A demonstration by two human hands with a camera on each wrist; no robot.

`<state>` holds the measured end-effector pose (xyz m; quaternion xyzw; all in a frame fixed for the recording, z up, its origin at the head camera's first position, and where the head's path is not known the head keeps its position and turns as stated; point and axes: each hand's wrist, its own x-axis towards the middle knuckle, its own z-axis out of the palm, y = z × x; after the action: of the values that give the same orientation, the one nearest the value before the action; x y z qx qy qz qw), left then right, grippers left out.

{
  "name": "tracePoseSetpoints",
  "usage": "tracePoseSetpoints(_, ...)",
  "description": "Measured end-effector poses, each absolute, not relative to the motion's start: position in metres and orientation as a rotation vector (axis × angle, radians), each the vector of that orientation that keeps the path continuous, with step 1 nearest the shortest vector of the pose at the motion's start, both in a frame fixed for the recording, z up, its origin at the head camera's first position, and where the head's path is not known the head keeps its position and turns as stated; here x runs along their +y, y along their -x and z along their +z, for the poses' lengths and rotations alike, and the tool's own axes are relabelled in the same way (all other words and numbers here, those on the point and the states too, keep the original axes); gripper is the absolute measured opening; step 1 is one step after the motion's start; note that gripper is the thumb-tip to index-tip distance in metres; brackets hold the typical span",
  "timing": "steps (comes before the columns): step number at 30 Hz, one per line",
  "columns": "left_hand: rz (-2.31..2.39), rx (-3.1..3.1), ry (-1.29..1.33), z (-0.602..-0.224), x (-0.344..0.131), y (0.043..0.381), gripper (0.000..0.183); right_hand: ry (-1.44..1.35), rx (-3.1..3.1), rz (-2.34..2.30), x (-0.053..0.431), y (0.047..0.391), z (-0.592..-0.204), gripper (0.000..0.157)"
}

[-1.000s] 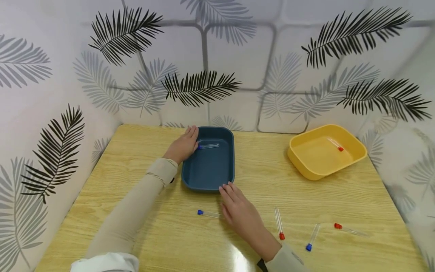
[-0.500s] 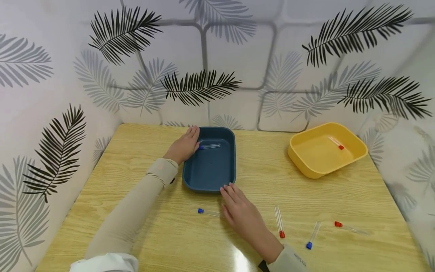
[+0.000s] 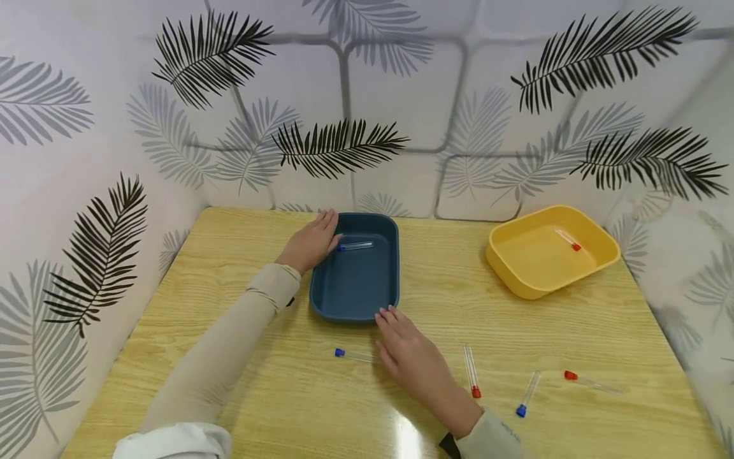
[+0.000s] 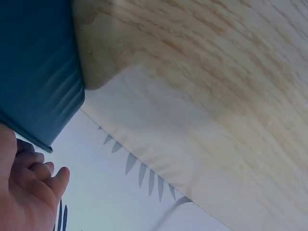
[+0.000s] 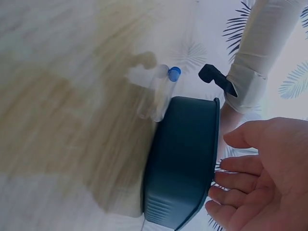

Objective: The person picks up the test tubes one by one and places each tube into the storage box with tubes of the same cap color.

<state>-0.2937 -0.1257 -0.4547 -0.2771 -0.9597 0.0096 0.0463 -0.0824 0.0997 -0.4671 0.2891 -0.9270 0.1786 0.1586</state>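
Observation:
A dark blue plastic tray (image 3: 358,280) sits upright on the wooden table. My left hand (image 3: 309,243) rests on its far left rim, with a fingertip reaching just inside. In the left wrist view, the fingers of that hand lie against the tray's edge. One blue-capped clear tube (image 3: 357,245) lies in the tray. My right hand (image 3: 413,357) touches the near right corner with relaxed, fairly straight fingers. Another blue-capped tube (image 3: 352,356) lies in front of the tray, its clear end close to the right hand's thumb. Neither hand holds a tube.
A yellow tray (image 3: 524,285) stands at the back right, holding a red-capped tube (image 3: 568,240). On the right of the table (image 3: 447,274) lie a red-capped tube (image 3: 472,371), a blue-capped tube (image 3: 528,394) and another red-capped tube (image 3: 592,382). A patterned wall (image 3: 395,172) borders the back.
The hands stay at the blue tray in nearly the same pose. The whole scene shifts slightly in the head view; no tube is picked up.

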Motion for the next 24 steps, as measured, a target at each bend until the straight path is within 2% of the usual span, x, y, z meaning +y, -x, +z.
tracePoseSetpoints(5, -0.045, -2.945, 0.823, -0.443, -0.123, 0.292, 0.059, -0.808, -2.628, 0.578, 0.113, 0.083, -0.455, 0.047)
tracePoseSetpoints(10, -0.11, -2.923, 0.91, -0.418, -0.104, 0.277, 0.06, -0.702, -2.658, 0.635, 0.144, 0.087, -0.437, 0.048)
tracePoseSetpoints(18, -0.14, -2.791, 1.138, -0.385, -0.048, 0.233, 0.065, -0.492, -2.726, 0.605, 0.234, 0.102, -0.417, 0.047)
tracePoseSetpoints(24, -0.119, -2.733, 1.248, -0.372, -0.004, 0.203, 0.065, -0.265, -2.902, 0.629, 0.3, 0.111, -0.402, 0.053)
